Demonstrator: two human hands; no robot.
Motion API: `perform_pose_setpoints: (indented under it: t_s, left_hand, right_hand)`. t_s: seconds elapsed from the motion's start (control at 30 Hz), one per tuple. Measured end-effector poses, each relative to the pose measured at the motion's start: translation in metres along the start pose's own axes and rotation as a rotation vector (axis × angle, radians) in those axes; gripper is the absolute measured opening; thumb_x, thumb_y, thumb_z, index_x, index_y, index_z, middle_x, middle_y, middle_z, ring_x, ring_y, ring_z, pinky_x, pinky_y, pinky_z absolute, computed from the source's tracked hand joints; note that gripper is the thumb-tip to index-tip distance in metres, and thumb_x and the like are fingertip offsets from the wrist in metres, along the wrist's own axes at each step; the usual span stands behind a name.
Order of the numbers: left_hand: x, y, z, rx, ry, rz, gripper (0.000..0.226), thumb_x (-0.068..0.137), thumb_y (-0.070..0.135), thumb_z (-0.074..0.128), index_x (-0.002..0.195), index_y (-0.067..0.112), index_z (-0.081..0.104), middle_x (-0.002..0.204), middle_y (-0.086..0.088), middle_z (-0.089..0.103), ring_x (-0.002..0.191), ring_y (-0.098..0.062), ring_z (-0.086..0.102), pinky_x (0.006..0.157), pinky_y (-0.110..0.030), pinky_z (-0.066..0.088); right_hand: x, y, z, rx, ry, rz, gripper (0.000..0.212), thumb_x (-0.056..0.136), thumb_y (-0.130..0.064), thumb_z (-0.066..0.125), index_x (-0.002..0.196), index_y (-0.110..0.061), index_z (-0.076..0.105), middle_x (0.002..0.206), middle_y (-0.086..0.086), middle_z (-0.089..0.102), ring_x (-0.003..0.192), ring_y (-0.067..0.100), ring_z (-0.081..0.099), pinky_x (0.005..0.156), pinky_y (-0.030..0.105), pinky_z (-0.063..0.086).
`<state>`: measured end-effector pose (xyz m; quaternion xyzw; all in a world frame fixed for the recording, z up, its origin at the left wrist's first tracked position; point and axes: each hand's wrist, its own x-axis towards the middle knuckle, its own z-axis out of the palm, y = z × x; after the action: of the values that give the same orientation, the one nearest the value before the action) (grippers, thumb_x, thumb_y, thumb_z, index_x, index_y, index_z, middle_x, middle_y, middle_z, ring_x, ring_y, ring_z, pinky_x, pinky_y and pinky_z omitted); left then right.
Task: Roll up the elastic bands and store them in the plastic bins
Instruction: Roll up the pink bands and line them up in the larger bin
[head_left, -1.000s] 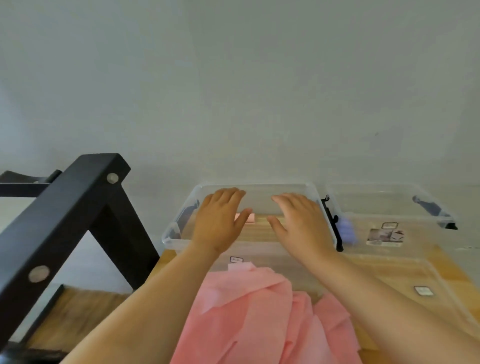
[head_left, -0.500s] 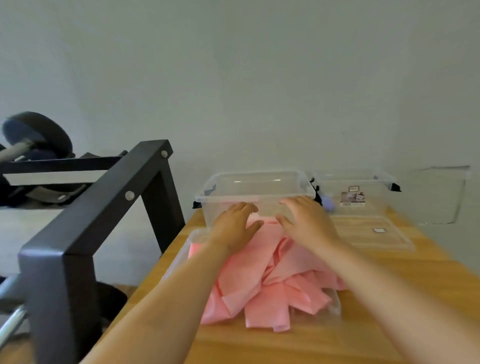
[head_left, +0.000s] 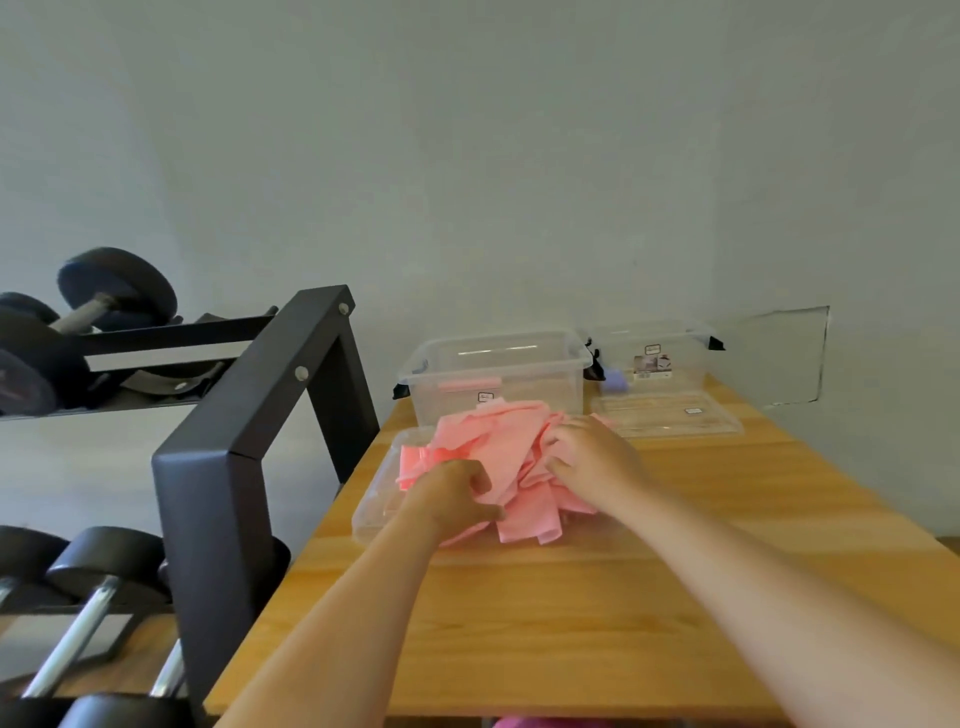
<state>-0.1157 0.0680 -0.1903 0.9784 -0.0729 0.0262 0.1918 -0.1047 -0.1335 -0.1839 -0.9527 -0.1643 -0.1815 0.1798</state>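
Observation:
A loose heap of pink elastic bands (head_left: 506, 447) lies on a clear plastic lid (head_left: 376, 506) on the wooden table. My left hand (head_left: 457, 496) curls its fingers into the near left side of the heap and grips a band. On the heap's right side my right hand (head_left: 592, 454) also has its fingers curled into the pink bands. Behind the heap stands a clear plastic bin (head_left: 498, 371) with a small pink roll (head_left: 470, 385) inside. A second clear bin (head_left: 657, 358) stands to its right and holds a purple roll (head_left: 616, 379).
Another clear lid (head_left: 670, 415) lies in front of the second bin. A black steel dumbbell rack (head_left: 244, 457) stands close against the table's left edge, with dumbbells (head_left: 93, 301) on its shelves. A grey wall runs behind the bins. Bare wooden table (head_left: 571, 623) lies near me.
Both hands have drawn back from the open bin to the heap of pink bands and closed their fingers into it. The camera has pulled back and shows more of the table.

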Motion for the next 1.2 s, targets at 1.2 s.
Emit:
perform_pose_setpoints:
  t_s: [1.2]
  left_hand:
    - [0.032,0.112,-0.127,-1.100,0.152,0.230,0.012,0.092,0.014,0.063,0.081,0.018,0.059,0.079,0.001,0.059,0.073,-0.015,0.057,0.069,-0.028,0.045]
  right_hand:
    - [0.035,0.006,-0.089,1.195,0.223,0.174,0.021,0.089,0.003,0.062,0.069,-0.005,0.059,0.068,0.012,0.062,0.053,0.009,0.064,0.049,0.013,0.043]
